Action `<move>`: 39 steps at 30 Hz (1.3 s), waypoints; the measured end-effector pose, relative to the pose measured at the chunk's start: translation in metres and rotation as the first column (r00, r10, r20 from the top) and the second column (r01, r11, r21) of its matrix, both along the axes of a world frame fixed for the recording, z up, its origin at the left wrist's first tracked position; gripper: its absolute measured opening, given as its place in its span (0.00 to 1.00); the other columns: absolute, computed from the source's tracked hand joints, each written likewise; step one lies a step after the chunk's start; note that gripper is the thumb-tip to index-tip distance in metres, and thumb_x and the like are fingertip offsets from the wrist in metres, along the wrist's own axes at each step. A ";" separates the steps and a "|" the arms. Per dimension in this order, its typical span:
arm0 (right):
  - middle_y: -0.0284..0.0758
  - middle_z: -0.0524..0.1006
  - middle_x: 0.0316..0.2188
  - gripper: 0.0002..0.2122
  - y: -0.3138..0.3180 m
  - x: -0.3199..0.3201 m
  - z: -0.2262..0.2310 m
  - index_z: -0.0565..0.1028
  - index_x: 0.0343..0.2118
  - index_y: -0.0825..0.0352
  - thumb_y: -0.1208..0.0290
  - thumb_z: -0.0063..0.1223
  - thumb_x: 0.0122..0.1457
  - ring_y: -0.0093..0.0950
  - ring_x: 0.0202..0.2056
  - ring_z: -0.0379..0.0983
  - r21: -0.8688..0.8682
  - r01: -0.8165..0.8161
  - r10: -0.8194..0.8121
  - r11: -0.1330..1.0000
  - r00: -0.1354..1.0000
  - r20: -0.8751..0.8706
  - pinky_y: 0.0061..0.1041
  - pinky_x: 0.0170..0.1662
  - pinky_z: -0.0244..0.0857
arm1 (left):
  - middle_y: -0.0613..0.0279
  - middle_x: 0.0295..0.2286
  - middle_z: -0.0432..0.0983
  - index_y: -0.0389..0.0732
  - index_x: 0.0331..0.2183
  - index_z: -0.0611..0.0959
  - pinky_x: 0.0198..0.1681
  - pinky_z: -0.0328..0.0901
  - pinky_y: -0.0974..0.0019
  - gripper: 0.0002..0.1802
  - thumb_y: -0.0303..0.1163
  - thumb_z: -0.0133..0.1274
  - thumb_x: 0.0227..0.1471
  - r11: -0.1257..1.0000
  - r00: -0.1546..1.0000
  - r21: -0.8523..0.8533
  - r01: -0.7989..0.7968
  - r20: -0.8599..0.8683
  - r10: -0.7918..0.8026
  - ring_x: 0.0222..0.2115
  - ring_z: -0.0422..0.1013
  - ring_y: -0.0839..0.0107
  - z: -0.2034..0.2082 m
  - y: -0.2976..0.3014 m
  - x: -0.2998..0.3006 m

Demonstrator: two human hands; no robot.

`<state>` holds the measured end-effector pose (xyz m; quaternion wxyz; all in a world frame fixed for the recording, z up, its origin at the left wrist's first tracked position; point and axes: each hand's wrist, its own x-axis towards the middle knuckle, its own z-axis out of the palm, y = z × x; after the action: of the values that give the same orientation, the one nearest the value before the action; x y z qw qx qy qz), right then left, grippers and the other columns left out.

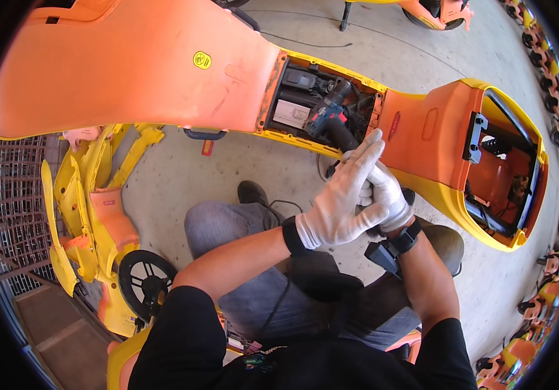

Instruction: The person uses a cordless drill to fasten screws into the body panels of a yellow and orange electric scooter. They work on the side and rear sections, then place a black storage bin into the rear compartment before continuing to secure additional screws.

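In front of my knees my two hands meet, both in white knit gloves. My left hand [344, 205] has its fingers stretched out and laid against my right hand [391, 203]; it is open and nothing shows in it. The right hand's fingers are mostly covered by the left, so their state is unclear. Just beyond the fingertips a cordless drill [324, 119], dark with blue and red parts, lies across an open compartment [268, 117] in an orange and yellow scooter body [188, 65]. Neither hand appears to grip it. Inside the compartment are a white-labelled box [291, 114] and dark wiring.
At left stand yellow scooter panels [71, 195] and a black wheel [144, 286] beside a metal mesh cage [16, 208]. The body's right end has an open black-rimmed cavity [504, 169]. Rows of small scooters [556, 97] line the right. Another scooter [432, 13] stands at the top.
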<state>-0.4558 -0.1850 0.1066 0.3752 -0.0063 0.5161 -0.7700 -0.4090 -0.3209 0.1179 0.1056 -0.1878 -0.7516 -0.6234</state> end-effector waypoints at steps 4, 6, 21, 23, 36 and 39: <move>0.25 0.72 0.28 0.17 0.009 -0.008 -0.007 0.73 0.42 0.66 0.56 0.55 0.60 0.13 0.24 0.64 -0.018 -0.095 0.096 0.995 0.993 0.074 0.12 0.27 0.58 | 0.39 0.63 0.50 0.33 0.64 0.56 0.64 0.48 0.49 0.49 0.55 0.53 0.54 0.995 0.996 -0.100 0.030 -0.085 -0.038 0.63 0.52 0.43 -0.002 0.000 0.003; 0.26 0.72 0.28 0.17 0.012 -0.011 -0.012 0.73 0.41 0.66 0.56 0.56 0.59 0.14 0.25 0.65 0.015 -0.128 0.129 0.992 0.992 -0.009 0.12 0.28 0.59 | 0.39 0.63 0.52 0.32 0.63 0.56 0.63 0.49 0.49 0.48 0.54 0.53 0.54 0.993 0.996 -0.109 0.048 -0.066 -0.056 0.62 0.53 0.43 0.001 0.000 0.005; 0.29 0.73 0.31 0.17 0.002 -0.013 -0.003 0.72 0.44 0.69 0.59 0.53 0.62 0.19 0.33 0.69 0.194 0.070 -0.027 0.978 0.976 -0.216 0.20 0.38 0.65 | 0.42 0.63 0.51 0.34 0.64 0.54 0.66 0.45 0.52 0.50 0.54 0.54 0.53 0.982 0.997 -0.175 -0.077 0.007 0.079 0.64 0.48 0.43 -0.006 -0.001 0.002; 0.29 0.73 0.32 0.18 0.010 -0.017 0.005 0.72 0.45 0.69 0.59 0.52 0.63 0.19 0.34 0.69 0.061 0.058 -0.054 0.996 0.996 -0.074 0.19 0.38 0.65 | 0.43 0.64 0.49 0.31 0.64 0.54 0.67 0.41 0.55 0.49 0.55 0.52 0.56 0.989 0.997 -0.136 -0.051 0.048 0.058 0.67 0.44 0.50 -0.002 -0.002 0.001; 0.33 0.73 0.35 0.21 0.013 -0.014 0.009 0.73 0.44 0.71 0.57 0.60 0.57 0.22 0.36 0.69 -0.057 -0.150 0.141 0.987 0.980 -0.138 0.24 0.39 0.64 | 0.43 0.63 0.54 0.34 0.63 0.58 0.65 0.48 0.53 0.44 0.53 0.51 0.58 0.994 0.998 -0.093 0.061 0.018 -0.059 0.64 0.51 0.49 -0.001 -0.001 0.004; 0.32 0.73 0.33 0.17 0.007 -0.012 0.007 0.73 0.40 0.70 0.60 0.59 0.58 0.22 0.33 0.68 -0.021 -0.106 0.090 0.994 0.922 -0.377 0.24 0.35 0.64 | 0.44 0.63 0.54 0.34 0.63 0.59 0.65 0.48 0.52 0.41 0.50 0.50 0.59 0.991 0.998 -0.128 0.046 -0.025 -0.050 0.64 0.51 0.49 -0.003 -0.002 0.002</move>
<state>-0.4680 -0.1779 0.1136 0.3073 -0.1870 0.5615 -0.7452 -0.4066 -0.3232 0.1147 0.0890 -0.2209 -0.7835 -0.5739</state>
